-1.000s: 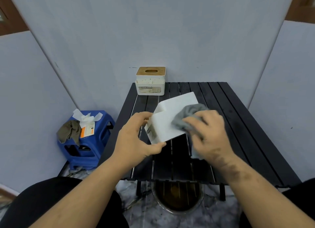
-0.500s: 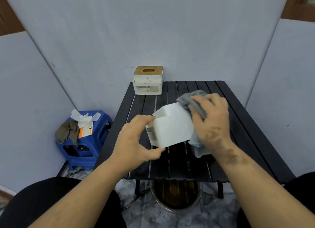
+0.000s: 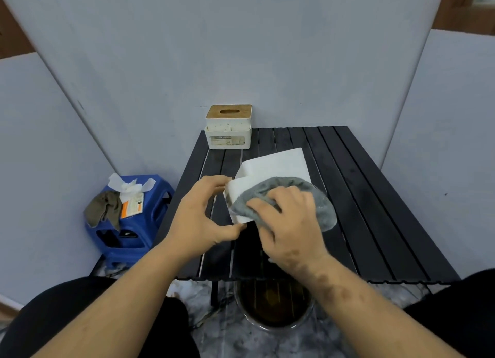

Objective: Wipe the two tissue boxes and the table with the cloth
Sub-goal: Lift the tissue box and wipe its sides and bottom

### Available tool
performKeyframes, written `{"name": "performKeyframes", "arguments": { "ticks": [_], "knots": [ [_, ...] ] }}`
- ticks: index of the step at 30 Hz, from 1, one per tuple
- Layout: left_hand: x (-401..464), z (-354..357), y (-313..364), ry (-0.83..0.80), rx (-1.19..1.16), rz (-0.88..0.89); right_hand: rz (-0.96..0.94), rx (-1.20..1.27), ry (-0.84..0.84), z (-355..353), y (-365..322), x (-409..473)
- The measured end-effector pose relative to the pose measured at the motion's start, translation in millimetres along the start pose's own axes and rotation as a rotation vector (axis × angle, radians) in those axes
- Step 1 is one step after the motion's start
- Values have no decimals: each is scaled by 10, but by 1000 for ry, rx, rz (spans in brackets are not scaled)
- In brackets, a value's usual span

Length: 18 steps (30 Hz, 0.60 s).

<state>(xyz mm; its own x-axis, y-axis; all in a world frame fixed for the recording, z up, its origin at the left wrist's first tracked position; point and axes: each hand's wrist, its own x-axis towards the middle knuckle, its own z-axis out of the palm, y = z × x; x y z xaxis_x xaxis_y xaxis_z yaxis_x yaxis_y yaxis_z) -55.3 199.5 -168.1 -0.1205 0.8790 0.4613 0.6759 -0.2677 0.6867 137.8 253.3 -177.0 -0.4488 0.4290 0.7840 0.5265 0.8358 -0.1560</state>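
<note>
At frame centre the left hand grips the tilted white tissue box above the table while the right hand, clutching the grey cloth, has swept back from its far corner to its near face, so wiping continues.

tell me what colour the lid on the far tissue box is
Light wood-brown, with an oval slot; the lid shows in the head view, atop the white box.
</note>
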Motion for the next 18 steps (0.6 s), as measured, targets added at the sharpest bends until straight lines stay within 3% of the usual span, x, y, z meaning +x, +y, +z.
{"name": "performKeyframes", "arguments": {
  "ticks": [3, 6, 18],
  "knots": [
    [19, -45, 10, -11, -4, -57, 81, -4, 52, -51, 349, -3],
    [62, -105, -8, -28, -13, -109, 221, 156, 86, -73, 569, -24],
    [639, -360, -84, -238, -101, -362, 639, 673, 228, -80, 638, 64]
  ]
}}
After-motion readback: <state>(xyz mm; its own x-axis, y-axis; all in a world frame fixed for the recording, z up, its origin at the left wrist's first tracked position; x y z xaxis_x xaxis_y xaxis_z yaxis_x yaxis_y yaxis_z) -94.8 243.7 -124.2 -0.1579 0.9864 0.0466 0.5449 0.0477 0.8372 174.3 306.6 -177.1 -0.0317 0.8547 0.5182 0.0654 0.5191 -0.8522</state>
